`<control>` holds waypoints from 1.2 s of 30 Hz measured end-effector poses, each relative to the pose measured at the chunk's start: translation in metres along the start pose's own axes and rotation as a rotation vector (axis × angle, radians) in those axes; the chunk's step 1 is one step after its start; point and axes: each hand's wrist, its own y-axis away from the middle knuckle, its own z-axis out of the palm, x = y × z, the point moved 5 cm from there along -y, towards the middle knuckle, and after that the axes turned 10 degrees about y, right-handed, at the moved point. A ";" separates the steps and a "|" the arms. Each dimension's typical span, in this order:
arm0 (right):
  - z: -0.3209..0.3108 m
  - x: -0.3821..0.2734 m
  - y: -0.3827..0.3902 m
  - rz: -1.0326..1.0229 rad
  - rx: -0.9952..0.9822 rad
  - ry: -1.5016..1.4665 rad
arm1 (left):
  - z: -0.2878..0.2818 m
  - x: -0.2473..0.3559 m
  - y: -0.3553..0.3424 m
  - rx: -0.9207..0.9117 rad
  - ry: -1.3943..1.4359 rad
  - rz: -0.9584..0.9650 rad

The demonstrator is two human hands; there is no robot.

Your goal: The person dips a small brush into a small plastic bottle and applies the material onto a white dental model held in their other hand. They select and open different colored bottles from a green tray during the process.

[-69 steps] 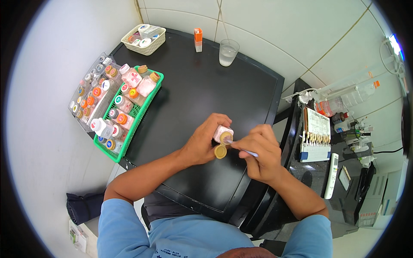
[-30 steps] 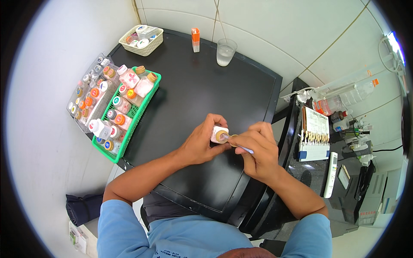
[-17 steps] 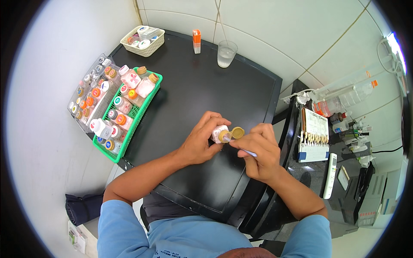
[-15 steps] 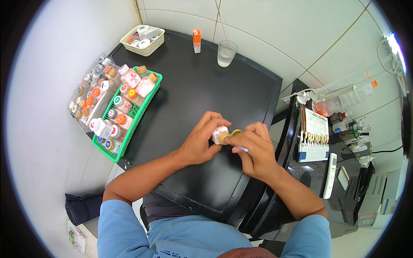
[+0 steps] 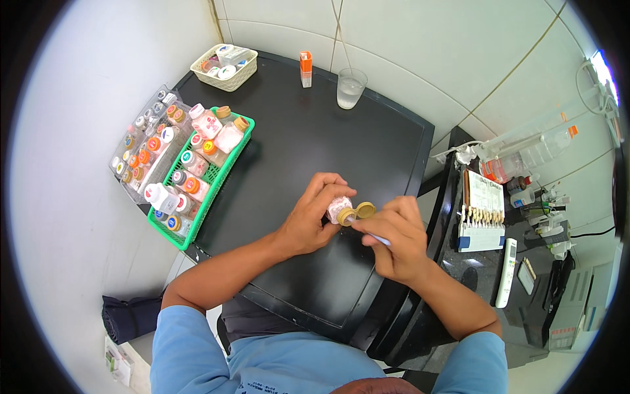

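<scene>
In my left hand [image 5: 308, 222] is a small clear bottle [image 5: 336, 207] with pinkish-white contents, tilted so its mouth points to the lower right. Its gold flip lid [image 5: 366, 209] hangs open on the far side of the mouth. My right hand [image 5: 401, 241] pinches a thin pale stick-like tool [image 5: 380, 240], its handle end showing below the fingers. The tool's front end is at the bottle's mouth; how far it reaches inside I cannot tell. Both hands are above the black table [image 5: 295, 144].
To the left, a green basket [image 5: 221, 172] holds several small bottles beside a clear rack [image 5: 134, 190] of more. Along the back stand a cream basket [image 5: 228, 84], an orange-and-white box [image 5: 306, 69] and a glass [image 5: 351, 88]. A remote [image 5: 506, 272] and shade guide [image 5: 482, 220] lie right.
The bottle is turned so its mouth shows more plainly. My right fingers have drawn back slightly from the mouth, tool still in them. The whole view has shifted a little.
</scene>
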 end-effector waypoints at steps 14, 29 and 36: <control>-0.014 -0.002 0.004 -0.031 0.114 0.000 | 0.004 -0.005 0.002 -0.014 0.046 -0.016; -0.009 0.005 0.003 0.070 0.093 -0.032 | 0.008 -0.004 0.003 -0.086 0.010 -0.013; -0.002 0.004 0.003 0.044 0.046 -0.021 | 0.010 -0.004 0.002 -0.054 0.044 -0.023</control>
